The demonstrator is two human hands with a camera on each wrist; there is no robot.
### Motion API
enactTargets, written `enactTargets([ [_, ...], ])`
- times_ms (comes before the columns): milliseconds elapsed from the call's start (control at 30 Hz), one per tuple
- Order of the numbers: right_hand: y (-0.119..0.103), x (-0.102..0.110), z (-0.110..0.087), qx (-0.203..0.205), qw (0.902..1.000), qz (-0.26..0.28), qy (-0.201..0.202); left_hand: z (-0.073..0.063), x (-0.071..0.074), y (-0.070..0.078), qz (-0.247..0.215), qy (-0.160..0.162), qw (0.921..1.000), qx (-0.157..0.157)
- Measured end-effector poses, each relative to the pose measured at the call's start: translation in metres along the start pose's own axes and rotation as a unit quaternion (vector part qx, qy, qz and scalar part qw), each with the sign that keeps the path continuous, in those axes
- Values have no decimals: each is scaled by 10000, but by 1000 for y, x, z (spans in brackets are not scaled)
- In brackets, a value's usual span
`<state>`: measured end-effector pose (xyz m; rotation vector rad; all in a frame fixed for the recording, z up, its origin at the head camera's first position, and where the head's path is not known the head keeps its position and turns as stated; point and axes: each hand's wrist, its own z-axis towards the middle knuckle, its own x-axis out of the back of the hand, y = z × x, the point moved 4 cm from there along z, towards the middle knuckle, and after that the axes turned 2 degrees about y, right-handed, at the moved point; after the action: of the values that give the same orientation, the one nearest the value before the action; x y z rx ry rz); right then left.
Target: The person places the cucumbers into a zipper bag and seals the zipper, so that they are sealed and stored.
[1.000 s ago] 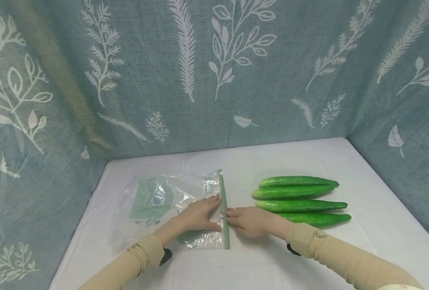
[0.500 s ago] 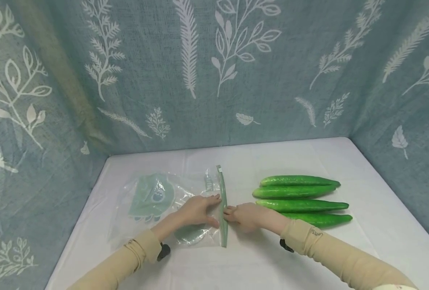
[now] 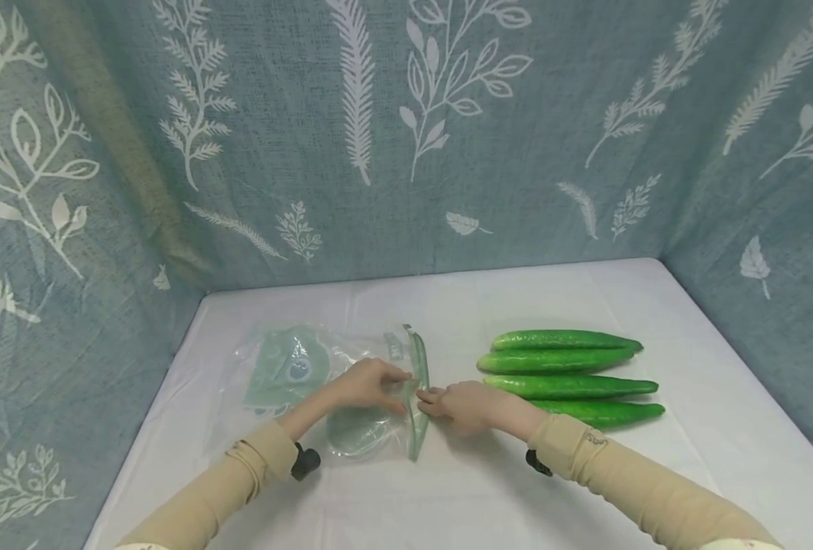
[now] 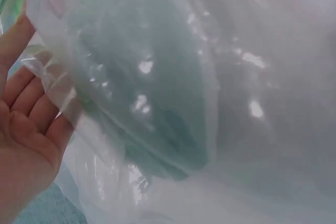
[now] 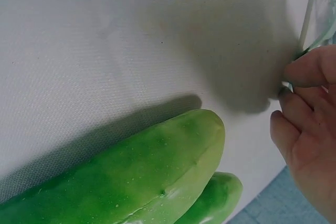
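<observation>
A clear plastic zipper bag with green print lies flat on the white table, its green-edged mouth facing right. My left hand pinches one lip of the mouth between thumb and fingers; loose film hangs around those fingers in the left wrist view. Opposite it, my right hand pinches the other lip with its fingertips. Between the two hands the lips stand apart in a narrow gap. Several green cucumbers lie side by side to the right, the nearest partly behind my right forearm.
A white cloth covers the table. Blue-green curtains with white leaf patterns rise behind it and along both sides. In the right wrist view, a pale cucumber end lies close to my right hand.
The bag's mouth has parted from a single straight green edge into two lips. My left hand has shifted slightly left with one lip; my right fingers have moved slightly left onto the other. Cucumbers unmoved.
</observation>
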<state>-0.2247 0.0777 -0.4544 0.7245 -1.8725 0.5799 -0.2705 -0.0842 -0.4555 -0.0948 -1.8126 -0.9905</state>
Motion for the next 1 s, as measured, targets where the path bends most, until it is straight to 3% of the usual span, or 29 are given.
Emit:
enactTargets([
  [200, 1, 2, 2, -180, 9998, 21, -48, -1, 8, -7, -866, -240, 9959, 58],
  [400, -1, 3, 3, -174, 9998, -64, -92, -6, 15, -13, -1753, -415, 9826, 441],
  [1000, 0, -2, 5, -294, 9992, 40, -260, -16, 23, -24, -3075, -439, 9447, 1053],
])
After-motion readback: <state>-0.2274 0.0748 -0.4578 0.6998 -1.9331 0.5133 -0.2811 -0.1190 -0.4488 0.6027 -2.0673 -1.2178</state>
